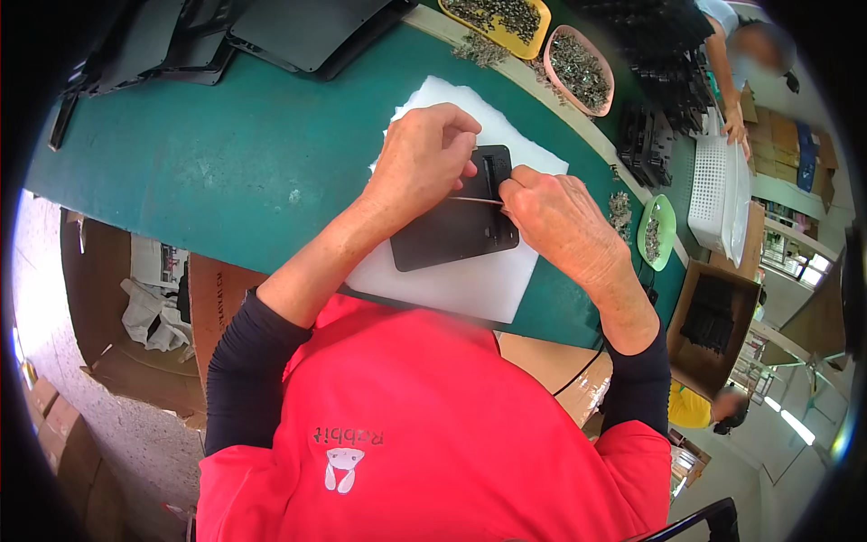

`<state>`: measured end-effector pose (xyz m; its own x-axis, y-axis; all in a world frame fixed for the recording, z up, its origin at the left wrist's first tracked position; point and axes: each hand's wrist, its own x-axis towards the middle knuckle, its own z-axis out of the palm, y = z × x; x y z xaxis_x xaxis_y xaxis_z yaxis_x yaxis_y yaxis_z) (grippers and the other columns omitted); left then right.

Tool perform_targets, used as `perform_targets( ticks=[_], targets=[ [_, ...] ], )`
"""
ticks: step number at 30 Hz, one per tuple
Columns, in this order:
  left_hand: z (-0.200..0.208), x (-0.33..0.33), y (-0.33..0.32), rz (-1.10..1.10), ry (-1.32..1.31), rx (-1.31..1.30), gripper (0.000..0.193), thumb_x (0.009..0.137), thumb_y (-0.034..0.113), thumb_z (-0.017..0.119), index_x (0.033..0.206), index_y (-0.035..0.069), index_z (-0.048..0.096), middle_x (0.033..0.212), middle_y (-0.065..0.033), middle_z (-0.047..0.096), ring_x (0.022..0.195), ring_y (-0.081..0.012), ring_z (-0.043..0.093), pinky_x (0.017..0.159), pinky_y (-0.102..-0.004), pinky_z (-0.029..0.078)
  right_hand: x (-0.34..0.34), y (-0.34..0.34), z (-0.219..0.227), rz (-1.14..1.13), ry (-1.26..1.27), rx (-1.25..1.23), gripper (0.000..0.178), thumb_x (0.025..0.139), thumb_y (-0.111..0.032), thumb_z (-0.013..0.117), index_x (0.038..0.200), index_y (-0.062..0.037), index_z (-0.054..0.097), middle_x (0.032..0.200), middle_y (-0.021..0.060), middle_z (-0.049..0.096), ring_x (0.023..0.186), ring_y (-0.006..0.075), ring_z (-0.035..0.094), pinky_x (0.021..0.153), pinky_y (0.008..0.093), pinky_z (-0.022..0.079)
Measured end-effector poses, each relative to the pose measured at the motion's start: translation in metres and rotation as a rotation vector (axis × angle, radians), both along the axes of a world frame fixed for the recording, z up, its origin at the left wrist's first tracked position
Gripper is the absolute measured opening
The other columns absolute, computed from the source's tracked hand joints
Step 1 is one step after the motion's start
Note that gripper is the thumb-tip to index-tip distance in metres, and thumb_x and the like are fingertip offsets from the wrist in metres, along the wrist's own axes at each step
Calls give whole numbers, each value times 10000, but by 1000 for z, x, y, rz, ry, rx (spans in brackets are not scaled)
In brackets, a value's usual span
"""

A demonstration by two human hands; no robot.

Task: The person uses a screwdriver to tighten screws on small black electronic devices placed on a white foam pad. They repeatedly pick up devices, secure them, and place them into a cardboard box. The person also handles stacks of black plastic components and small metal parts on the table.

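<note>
A black panel [452, 242] is supported by a white foam sheet [483, 296] on a green table [262, 190]; a thin strip [475, 200] is seen over it, between the curled left hand [426, 154] and right hand [558, 215]. Metal parts [578, 74] are held in a yellow tray [543, 27] and a pink tray [610, 83]

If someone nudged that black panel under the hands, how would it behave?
The black panel would probably stay stiff, since its edges look straight. Being broad and flat, it would likely slide on the white sheet rather than roll.
</note>
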<state>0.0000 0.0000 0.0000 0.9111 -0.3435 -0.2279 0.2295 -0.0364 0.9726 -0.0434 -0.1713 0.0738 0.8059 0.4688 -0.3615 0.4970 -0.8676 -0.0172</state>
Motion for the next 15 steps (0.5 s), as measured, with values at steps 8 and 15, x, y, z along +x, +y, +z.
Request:
perform_targets(
  ticks=[8, 15],
  targets=[
    [-3, 3, 1, 7, -40, -22, 194, 921, 86, 577, 1033, -52, 653, 783, -87, 676, 643, -115, 650, 539, -255, 527, 15, -15, -10, -94, 109, 289, 117, 769, -67, 690, 803, 14, 614, 818, 185, 631, 813, 390, 629, 698, 439, 520],
    [-4, 4, 2, 24, -50, -8, 189, 922, 78, 574, 1036, -54, 647, 822, -85, 676, 675, -120, 663, 551, -255, 535, 14, -22, -12, -244, 174, 392, 166, 736, -125, 718, 837, -10, 654, 815, 178, 651, 793, 387, 624, 695, 442, 506]
  ],
)
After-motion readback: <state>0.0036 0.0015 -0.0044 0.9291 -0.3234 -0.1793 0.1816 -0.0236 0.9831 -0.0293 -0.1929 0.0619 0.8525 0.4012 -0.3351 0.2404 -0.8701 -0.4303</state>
